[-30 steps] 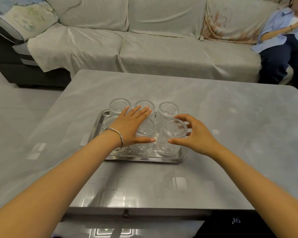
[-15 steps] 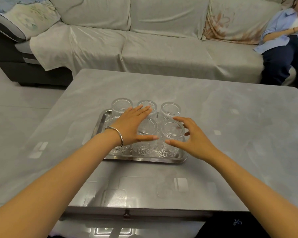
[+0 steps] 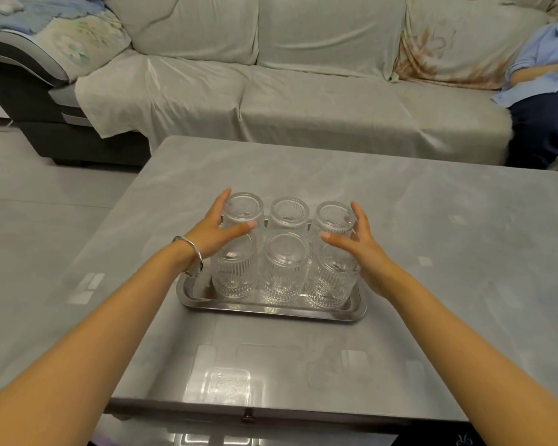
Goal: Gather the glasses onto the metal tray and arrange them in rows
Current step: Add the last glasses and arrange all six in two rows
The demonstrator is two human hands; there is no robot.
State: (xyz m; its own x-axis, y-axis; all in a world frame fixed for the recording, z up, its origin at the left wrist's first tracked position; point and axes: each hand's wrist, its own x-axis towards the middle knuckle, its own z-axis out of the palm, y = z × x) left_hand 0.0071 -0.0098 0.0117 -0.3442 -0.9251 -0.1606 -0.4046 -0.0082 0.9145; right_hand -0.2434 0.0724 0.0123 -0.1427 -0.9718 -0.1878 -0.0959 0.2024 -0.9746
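Several clear ribbed glasses stand upside down on the metal tray (image 3: pixel 271 309) in two rows of three. The front row is the front-left glass (image 3: pixel 236 275), the front-middle glass (image 3: pixel 284 268) and the front-right glass (image 3: pixel 331 281). My left hand (image 3: pixel 211 235), with a bracelet at the wrist, cups the back-left glass (image 3: pixel 243 209): fingers on its left side, thumb across its front. My right hand (image 3: pixel 358 249) cups the back-right glass (image 3: pixel 334 217) the same way from the right. The back-middle glass (image 3: pixel 289 212) stands untouched between them.
The tray sits mid-left on a grey glossy table (image 3: pixel 432 252). Behind the table runs a sofa (image 3: pixel 303 101) under a pale cover. A person (image 3: pixel 541 101) in a blue shirt sits at its right end. Grey floor lies to the left.
Both hands have left the tops of the front glasses and moved back and outward, to the sides of the back-left and back-right glasses. The front-right glass has settled in line.
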